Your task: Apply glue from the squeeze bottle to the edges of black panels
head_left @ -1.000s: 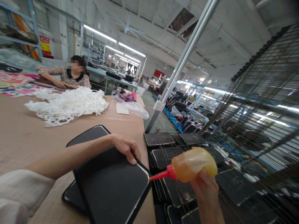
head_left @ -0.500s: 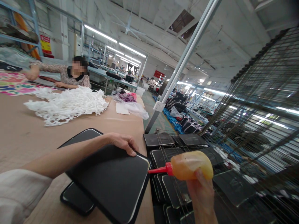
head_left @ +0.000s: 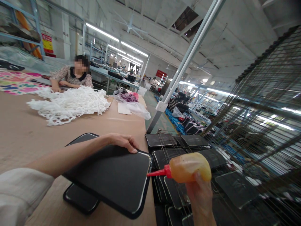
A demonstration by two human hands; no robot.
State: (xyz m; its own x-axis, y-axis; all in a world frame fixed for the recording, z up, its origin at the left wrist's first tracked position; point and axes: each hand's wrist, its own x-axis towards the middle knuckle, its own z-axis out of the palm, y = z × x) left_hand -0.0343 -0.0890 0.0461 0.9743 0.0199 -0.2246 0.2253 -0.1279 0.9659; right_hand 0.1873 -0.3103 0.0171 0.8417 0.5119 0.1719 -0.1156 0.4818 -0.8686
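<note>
Over the last second the black panel (head_left: 113,180) had turned flatter under the left hand (head_left: 123,142), and its white-edged right side had swung toward the nozzle. The left hand lay palm down on the panel's far edge, fingers curled over it, pinning it near the worktable's right edge, on top of other black panels (head_left: 81,197). The right hand (head_left: 199,194) was closed around an orange squeeze bottle (head_left: 190,168), whose red nozzle (head_left: 156,172) had slid along the rim to sit just beside the panel's right edge, which suggested a bead being run along that border.

The worktable (head_left: 28,138) was brown and carried a heap of white cord (head_left: 70,103) and plastic bags (head_left: 135,106) at its far end, where a co-worker (head_left: 72,77) sat. To the right stood wire racks (head_left: 258,125) holding more black panels, in a long factory hall under strip lights.
</note>
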